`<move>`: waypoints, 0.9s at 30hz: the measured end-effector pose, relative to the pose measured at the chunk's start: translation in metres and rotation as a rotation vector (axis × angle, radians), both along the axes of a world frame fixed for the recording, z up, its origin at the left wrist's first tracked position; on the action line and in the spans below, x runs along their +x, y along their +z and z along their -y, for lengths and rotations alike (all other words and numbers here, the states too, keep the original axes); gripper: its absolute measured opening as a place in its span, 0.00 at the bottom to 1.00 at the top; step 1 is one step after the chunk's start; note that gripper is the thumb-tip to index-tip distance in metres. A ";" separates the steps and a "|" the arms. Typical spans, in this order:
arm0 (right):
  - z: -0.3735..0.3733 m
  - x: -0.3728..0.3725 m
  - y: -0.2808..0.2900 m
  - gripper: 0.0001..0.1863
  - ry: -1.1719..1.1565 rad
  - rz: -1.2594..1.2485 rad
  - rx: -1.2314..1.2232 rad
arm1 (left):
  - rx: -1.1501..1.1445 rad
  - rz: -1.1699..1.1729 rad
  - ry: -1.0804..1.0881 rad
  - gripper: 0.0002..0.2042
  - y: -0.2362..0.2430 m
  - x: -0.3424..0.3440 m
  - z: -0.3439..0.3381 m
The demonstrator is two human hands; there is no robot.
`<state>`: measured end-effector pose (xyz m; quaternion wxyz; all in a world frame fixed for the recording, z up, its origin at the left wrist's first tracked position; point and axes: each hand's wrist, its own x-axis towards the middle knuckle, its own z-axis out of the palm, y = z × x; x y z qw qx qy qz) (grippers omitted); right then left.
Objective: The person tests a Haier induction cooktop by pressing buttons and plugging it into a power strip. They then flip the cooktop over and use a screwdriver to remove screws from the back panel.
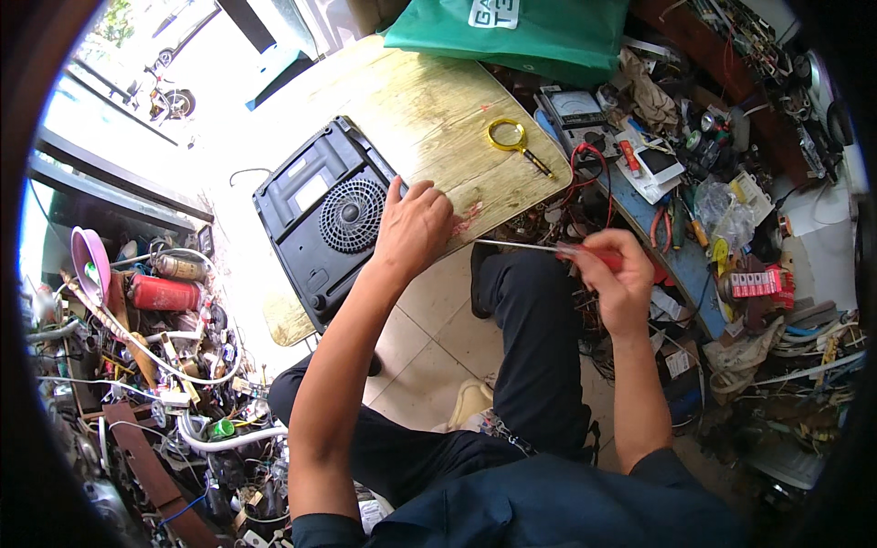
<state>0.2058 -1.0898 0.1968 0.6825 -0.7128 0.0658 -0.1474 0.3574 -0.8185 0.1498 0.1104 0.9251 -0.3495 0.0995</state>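
A flat black induction cooker [290, 205] lies underside up on the wooden table, its round fan grille [351, 216] showing. My left hand [413, 219] is at the cooker's right edge, fingers bent over it; the fingertips are partly hidden. In my right hand [619, 274] is a screwdriver [523, 244] with a red handle. Its long metal shaft points left, past the table's near edge and apart from the cooker. Farther back on the table lies a yellow-rimmed magnifying glass [506, 135] with a dark handle.
A green bag [512, 41] covers the table's far edge. On the right, a blue bench [630, 208] holds a multimeter [574, 111] with red leads, pliers [660, 226] and loose parts. Cables and scrap, including a red cylinder [164, 294], are heaped at left. My knees are below the table [429, 100].
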 end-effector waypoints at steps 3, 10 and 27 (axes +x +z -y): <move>0.034 -0.032 -0.031 0.07 -0.109 -0.078 0.466 | 0.032 -0.029 0.029 0.06 0.000 0.026 0.034; 0.058 -0.077 -0.070 0.10 -0.132 -0.203 0.847 | 0.007 -0.144 0.096 0.14 -0.011 0.060 0.077; -0.117 0.002 0.015 0.11 0.443 0.090 -0.131 | -1.183 -0.383 0.988 0.15 -0.029 -0.148 -0.224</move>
